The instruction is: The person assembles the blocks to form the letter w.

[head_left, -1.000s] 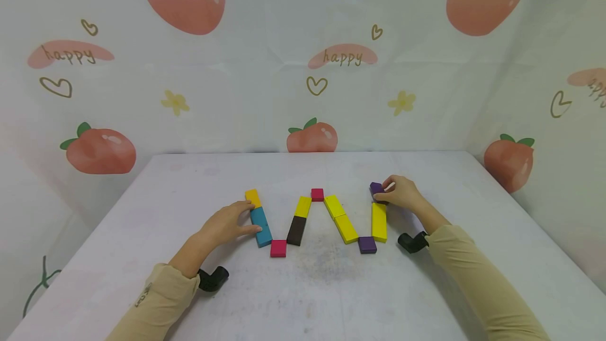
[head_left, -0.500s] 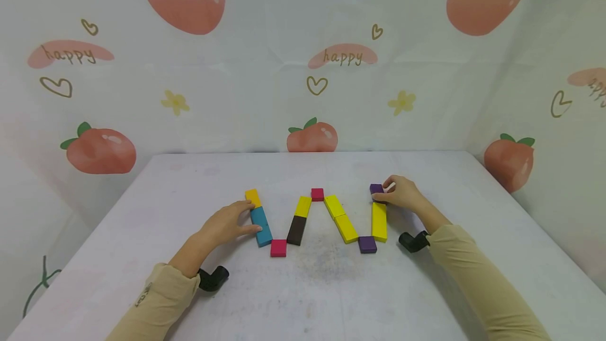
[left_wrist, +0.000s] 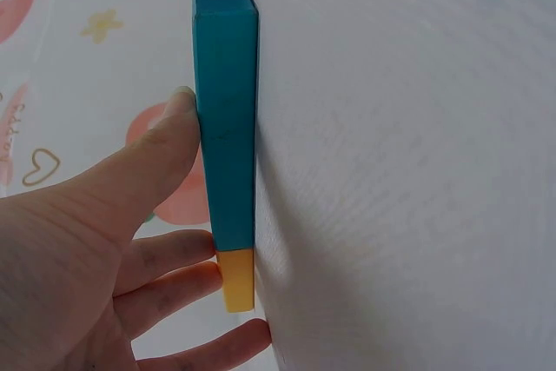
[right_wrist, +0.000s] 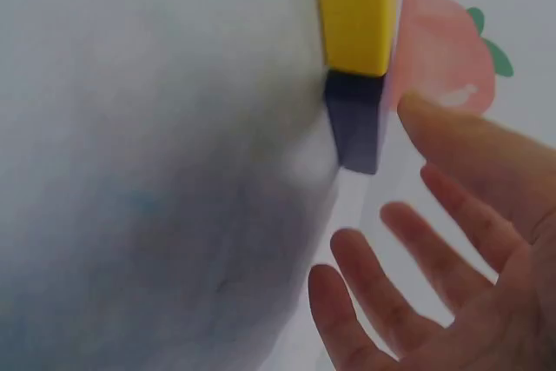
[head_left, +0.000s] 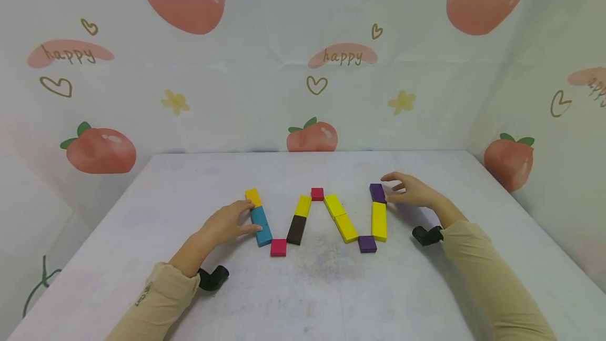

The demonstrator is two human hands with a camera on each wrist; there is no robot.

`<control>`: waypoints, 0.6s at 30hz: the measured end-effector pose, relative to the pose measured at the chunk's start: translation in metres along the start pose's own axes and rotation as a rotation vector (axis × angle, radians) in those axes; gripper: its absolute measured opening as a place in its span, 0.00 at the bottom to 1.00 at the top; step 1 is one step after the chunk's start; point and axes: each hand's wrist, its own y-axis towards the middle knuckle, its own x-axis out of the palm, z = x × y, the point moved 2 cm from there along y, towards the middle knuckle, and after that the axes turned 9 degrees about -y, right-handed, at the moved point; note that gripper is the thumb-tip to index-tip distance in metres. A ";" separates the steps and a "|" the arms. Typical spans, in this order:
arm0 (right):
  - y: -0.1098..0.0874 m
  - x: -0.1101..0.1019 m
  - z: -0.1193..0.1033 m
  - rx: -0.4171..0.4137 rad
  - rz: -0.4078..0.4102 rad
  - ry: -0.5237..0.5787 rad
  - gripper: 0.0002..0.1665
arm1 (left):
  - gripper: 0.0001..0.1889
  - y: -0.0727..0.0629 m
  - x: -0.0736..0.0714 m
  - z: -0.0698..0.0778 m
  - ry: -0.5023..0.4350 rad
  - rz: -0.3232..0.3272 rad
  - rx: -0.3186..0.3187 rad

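Colored blocks lie flat on the table in a zigzag like a W. My left hand (head_left: 227, 222) rests on the left stroke, a blue block (head_left: 261, 226) with an orange block (head_left: 253, 198) at its far end. In the left wrist view the thumb touches the blue block and the fingertips reach the seam with the orange one. Beside the purple block (head_left: 377, 193) at the top right is my right hand (head_left: 409, 191), fingers spread and holding nothing. That purple block sits end to end with a yellow block (head_left: 379, 221).
A red block (head_left: 278, 248) and a purple block (head_left: 367, 244) form the near corners; another red block (head_left: 317, 194) tops the middle. A black block (head_left: 296, 230) and several yellow ones make the inner strokes. Black wrist cameras hang under both sleeves. A printed cloth stands behind the table.
The far purple block was turned from a slant to line up with the yellow block. My right hand then let go of it and moved right. My left hand stays put.
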 end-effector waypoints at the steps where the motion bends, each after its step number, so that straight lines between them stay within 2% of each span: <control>1: 0.000 0.000 0.001 -0.017 -0.013 0.001 0.33 | 0.34 0.000 0.000 0.000 0.000 0.000 0.000; 7: -0.001 0.001 0.005 -0.041 -0.060 -0.008 0.35 | 0.34 0.000 0.000 0.001 0.001 -0.001 -0.005; 18: 0.002 0.005 0.006 -0.091 -0.061 -0.032 0.31 | 0.35 0.002 0.000 0.000 -0.006 -0.006 -0.013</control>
